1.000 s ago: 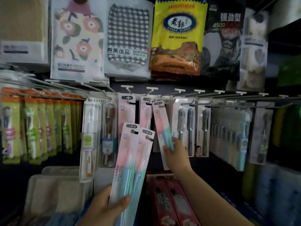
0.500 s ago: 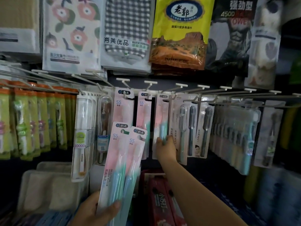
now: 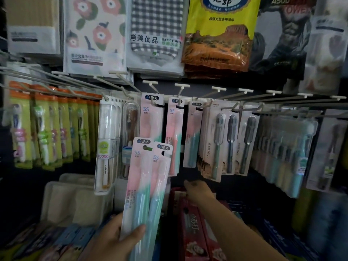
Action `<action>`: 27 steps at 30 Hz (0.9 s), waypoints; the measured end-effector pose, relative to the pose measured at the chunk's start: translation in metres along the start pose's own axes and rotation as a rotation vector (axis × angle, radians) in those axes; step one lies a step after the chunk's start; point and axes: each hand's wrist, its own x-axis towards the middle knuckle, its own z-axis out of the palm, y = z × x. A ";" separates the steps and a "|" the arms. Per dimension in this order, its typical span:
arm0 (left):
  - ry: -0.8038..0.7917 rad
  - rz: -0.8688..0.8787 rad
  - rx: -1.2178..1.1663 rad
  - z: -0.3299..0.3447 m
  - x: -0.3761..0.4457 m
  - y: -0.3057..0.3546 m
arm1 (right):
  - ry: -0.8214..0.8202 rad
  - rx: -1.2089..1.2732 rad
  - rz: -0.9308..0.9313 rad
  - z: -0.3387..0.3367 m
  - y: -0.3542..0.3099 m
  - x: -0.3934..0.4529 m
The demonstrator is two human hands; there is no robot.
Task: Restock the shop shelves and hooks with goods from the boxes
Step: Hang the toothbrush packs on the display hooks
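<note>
My left hand (image 3: 116, 240) grips two pink-and-teal toothbrush packs (image 3: 145, 189) by their lower ends, held upright in front of the display. Three more packs of the same kind hang on wire hooks behind them: one on the left (image 3: 151, 117), one in the middle (image 3: 175, 136), and one on the right (image 3: 194, 134). My right hand (image 3: 197, 190) is below that right pack, apart from it, and holds nothing.
Green toothbrush packs (image 3: 47, 129) fill the left hooks, grey brush packs (image 3: 226, 140) and pastel packs (image 3: 282, 151) the right hooks. Towel and cloth bags (image 3: 156, 34) hang above. Red boxes (image 3: 194, 223) and white packs (image 3: 75, 200) lie on the shelf below.
My right hand hung a pink-and-teal pack on the third hook, let go and dropped below it. The left hand keeps holding its two packs.
</note>
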 end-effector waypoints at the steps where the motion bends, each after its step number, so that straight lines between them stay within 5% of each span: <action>1: -0.027 -0.031 -0.004 0.002 0.001 -0.002 | -0.005 0.010 -0.059 -0.003 0.001 -0.013; 5: 0.089 -0.083 -0.062 0.028 0.003 -0.008 | -0.188 0.297 -0.253 -0.019 -0.005 -0.072; 12: 0.131 -0.001 -0.113 0.058 0.009 -0.012 | -0.401 0.257 -0.308 -0.025 0.002 -0.115; 15: 0.125 0.019 -0.081 0.063 0.010 -0.011 | -0.302 0.340 -0.254 -0.031 0.002 -0.106; 22: 0.055 -0.006 -0.162 0.049 0.008 -0.007 | -0.010 -0.044 -0.331 -0.071 -0.030 -0.053; 27: 0.015 -0.003 -0.148 0.042 0.009 -0.003 | 0.134 -0.019 -0.371 -0.075 -0.049 -0.034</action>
